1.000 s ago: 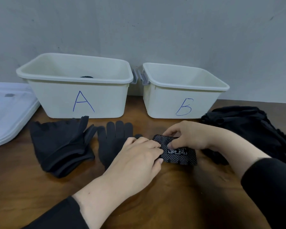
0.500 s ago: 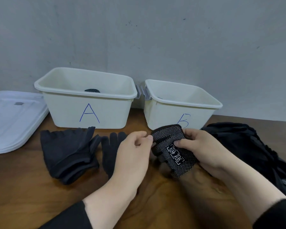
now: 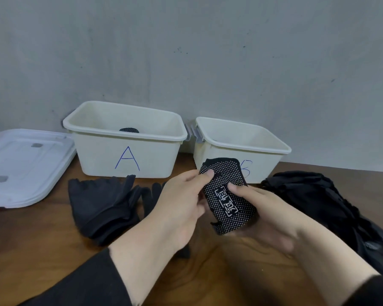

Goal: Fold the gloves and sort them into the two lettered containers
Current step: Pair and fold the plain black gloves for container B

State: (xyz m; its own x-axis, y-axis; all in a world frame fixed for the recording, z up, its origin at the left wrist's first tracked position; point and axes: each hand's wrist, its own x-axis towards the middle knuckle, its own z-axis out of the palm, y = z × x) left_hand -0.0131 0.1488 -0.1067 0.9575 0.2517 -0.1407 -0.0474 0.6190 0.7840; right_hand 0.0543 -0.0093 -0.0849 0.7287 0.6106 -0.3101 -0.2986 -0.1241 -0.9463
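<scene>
A folded black glove with white dots (image 3: 227,195) is held above the table in front of container B (image 3: 241,146). My left hand (image 3: 179,208) pinches its upper left edge. My right hand (image 3: 261,213) grips it from the right, thumb on the printed patch. Container A (image 3: 124,146) stands at the left and holds a dotted glove (image 3: 129,130). A stack of plain black gloves (image 3: 102,204) lies in front of A, and one more plain black glove (image 3: 155,195) lies beside the stack, partly behind my left hand.
A white lid (image 3: 22,166) lies flat at the left on the wooden table (image 3: 31,250). A heap of black gloves (image 3: 323,202) sits at the right next to container B. The grey wall is right behind both containers.
Both hands have lifted the dotted glove off the table and raised it toward container B. The head camera has tilted up, so the containers sit lower in view.
</scene>
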